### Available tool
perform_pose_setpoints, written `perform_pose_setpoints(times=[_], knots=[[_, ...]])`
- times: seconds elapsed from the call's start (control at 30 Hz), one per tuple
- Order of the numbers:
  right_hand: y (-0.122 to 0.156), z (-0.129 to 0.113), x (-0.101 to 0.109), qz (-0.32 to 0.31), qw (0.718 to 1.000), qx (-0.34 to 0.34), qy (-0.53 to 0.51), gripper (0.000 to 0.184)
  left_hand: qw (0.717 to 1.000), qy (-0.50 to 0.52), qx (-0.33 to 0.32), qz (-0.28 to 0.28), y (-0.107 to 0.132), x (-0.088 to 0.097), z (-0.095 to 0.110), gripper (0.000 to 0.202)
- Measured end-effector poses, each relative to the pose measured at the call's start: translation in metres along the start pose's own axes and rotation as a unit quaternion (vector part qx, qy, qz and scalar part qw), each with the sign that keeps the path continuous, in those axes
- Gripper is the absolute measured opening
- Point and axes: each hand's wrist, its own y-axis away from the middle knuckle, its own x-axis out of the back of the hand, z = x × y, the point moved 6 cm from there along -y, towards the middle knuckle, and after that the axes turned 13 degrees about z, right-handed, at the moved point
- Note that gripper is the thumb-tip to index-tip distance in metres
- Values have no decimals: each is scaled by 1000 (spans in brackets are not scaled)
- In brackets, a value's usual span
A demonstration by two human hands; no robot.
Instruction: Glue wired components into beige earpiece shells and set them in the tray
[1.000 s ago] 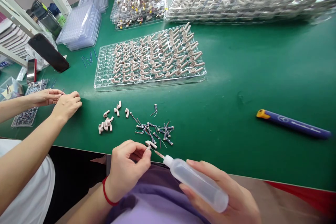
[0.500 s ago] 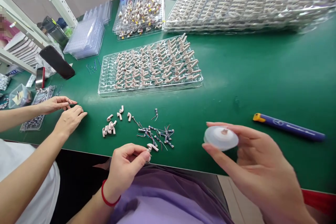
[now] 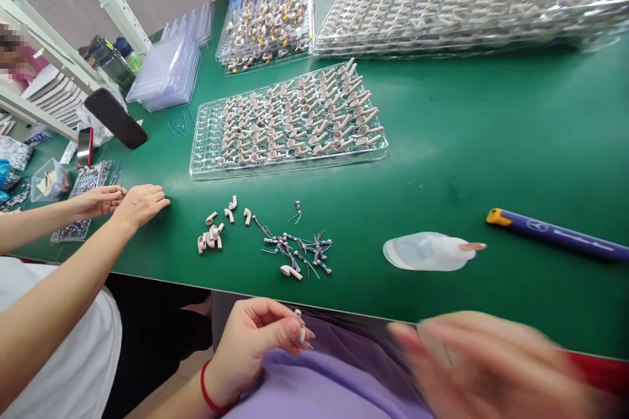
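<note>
I look down on a green-topped bench [image 3: 417,183], with a stack of filled clear plastic trays [image 3: 373,47] toward its far edge and, closer in, one clear plastic tray [image 3: 205,150] whose left end shows bare pockets. A co-worker's bare hands [image 3: 141,204] meet above the bench to the left. My right hand [image 3: 501,360] blurs across the near edge; I cannot tell whether its fingers hold anything. My left hand [image 3: 258,340], just off that edge, pinches a small pale piece [image 3: 301,334] between thumb and forefinger. Nearest my right hand, a translucent plastic squeeze bottle [image 3: 422,251] lies on its side, left of a long dark-blue, yellow-ended bar [image 3: 560,234]. Toward the near edge lie beige elbow-shaped parts [image 3: 247,216] and, right of them, slim dark wired components [image 3: 322,245], loosely heaped.
</note>
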Motion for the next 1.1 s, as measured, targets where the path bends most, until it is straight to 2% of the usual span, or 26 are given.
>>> perform_pose_setpoints(times=[0.03,0.07,0.17,0.3,0.53,1.1], knots=[[6,-17,-8,-40,995,68,-54,18,1000,-10,-6,-1,-1,0,-2,24],[11,-29,-16,-86,988,102,-76,20,1000,-20,-12,-2,-2,1,-4,23],[17,-43,-35,-133,979,124,-90,16,999,-47,-21,-2,-6,2,-9,25],[19,-39,-47,-147,980,112,-71,19,998,-59,-18,11,-10,4,-16,29],[19,-37,-50,-162,980,101,-56,27,999,-42,21,7,-16,2,-28,36],[20,-35,-54,-174,981,75,-49,25,999,-7,33,24,-18,0,-32,36]])
